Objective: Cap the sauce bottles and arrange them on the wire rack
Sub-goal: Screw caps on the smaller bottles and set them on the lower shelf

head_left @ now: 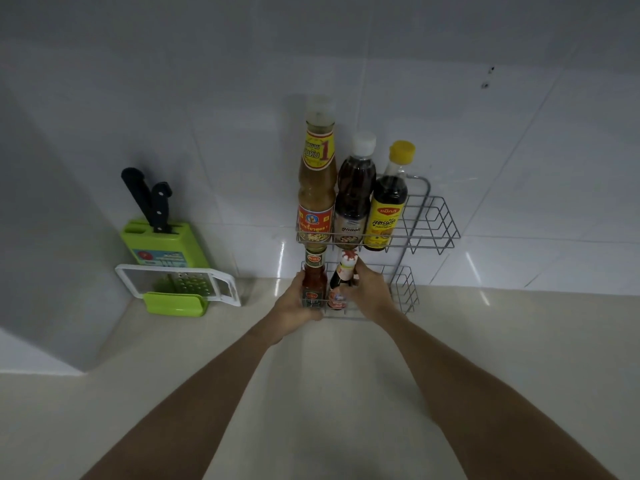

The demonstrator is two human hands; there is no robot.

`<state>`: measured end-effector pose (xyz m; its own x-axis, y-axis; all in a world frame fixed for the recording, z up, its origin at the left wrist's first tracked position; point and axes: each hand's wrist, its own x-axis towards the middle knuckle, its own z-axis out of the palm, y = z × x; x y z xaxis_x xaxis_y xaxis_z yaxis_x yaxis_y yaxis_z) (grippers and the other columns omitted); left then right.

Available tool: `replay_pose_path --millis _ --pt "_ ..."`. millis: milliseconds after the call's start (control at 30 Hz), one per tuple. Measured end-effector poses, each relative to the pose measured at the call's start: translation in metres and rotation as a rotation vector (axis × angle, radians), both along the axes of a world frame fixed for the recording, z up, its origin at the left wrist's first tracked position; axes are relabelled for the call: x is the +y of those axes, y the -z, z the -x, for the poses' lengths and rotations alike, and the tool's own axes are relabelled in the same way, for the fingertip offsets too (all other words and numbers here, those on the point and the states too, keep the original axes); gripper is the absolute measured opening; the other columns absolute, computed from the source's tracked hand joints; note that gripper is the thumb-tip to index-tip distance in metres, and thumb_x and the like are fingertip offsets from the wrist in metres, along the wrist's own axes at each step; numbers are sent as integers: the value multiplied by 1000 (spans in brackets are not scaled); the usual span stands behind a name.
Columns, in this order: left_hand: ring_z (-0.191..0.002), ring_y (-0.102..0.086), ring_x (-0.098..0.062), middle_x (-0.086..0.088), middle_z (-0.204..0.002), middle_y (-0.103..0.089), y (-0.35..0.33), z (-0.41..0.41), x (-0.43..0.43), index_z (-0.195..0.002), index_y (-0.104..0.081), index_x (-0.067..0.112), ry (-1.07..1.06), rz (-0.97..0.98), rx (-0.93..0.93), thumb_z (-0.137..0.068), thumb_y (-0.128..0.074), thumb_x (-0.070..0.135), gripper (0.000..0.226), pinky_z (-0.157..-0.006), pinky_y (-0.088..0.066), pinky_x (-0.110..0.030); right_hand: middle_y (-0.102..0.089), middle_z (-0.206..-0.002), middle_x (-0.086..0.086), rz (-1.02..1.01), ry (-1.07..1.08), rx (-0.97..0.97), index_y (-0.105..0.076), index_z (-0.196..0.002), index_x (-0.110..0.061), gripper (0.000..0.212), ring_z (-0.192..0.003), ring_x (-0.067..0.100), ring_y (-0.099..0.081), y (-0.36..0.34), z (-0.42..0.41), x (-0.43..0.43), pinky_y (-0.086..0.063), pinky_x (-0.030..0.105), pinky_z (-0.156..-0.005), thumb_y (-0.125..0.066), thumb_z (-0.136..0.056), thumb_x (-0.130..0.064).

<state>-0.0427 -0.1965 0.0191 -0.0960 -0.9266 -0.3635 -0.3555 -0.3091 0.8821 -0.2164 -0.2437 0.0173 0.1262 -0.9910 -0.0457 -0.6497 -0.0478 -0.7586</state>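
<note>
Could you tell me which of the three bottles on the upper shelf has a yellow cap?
The right-hand bottle, dark with a yellow label; the middle bottle and tall left bottle have pale caps.

Both my arms are stretched out ahead of me, bare, and they draw closer together toward the hands. My left forearm [194, 386] angles inward from the left and my right forearm [460, 379] from the right, with both wrists held fairly straight. My left hand [298, 304] curls round the left side of the red sauce bottle [313, 284], knuckles turned outward. Just beside it, my right hand [370, 293] grips the dark sauce bottle [341, 277] from the right, with its fingers reaching up toward the neck. The two hands are level and almost touching.
</note>
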Motion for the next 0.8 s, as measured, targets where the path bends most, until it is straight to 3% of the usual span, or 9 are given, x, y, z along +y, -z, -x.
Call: replay_pose_path --millis 100,333,433,567,800 --pt "-126 -50 -14 7 -131 -55 4 -2 -1 -147 -29 31 -4 -2 46 -60 -71 8 99 -105 -44 -37 -68 -113 5 -28 -14 27 -52 -120 -16 48 -101 23 -65 3 -2 -4 -46 28 -73 -74 -78 -17" --pt "-125 -49 -13 8 -130 -53 5 -3 -2 -148 -26 27 -15 -24 56 -58 -71 5 104 -109 -41 -43 -65 -117 9 -62 -37 34 -48 -120 -10 46 -105 27 -62 8 -4 -10 -42 28 -74 -72 -81 -17" --pt "-122 -49 -12 9 -126 -53 3 -2 -3 -147 -28 27 -30 -21 55 -60 -72 3 100 -108 -43 -43 -65 -118 7 -58 -38 17 -47 -118 -11 49 -106 24 -62 9 -5 -10 -46 30 -78 -75 -78 -20" --pt "-120 -46 -11 10 -126 -50 -2 0 -3 -147 -30 21 -71 -3 53 -71 -73 -6 91 -98 -41 -30 -65 -114 10 -54 -16 -22 -49 -114 -10 51 -105 26 -61 10 -8 -10 -52 40 -88 -78 -73 -16" --pt "-119 -37 -9 3 -136 -43 -4 1 -2 -148 -27 23 -76 68 -18 -75 -73 1 89 -93 -34 -25 -65 -116 10 -59 -31 6 -44 -117 -10 54 -105 26 -61 9 -8 -10 -51 36 -84 -77 -74 -16"
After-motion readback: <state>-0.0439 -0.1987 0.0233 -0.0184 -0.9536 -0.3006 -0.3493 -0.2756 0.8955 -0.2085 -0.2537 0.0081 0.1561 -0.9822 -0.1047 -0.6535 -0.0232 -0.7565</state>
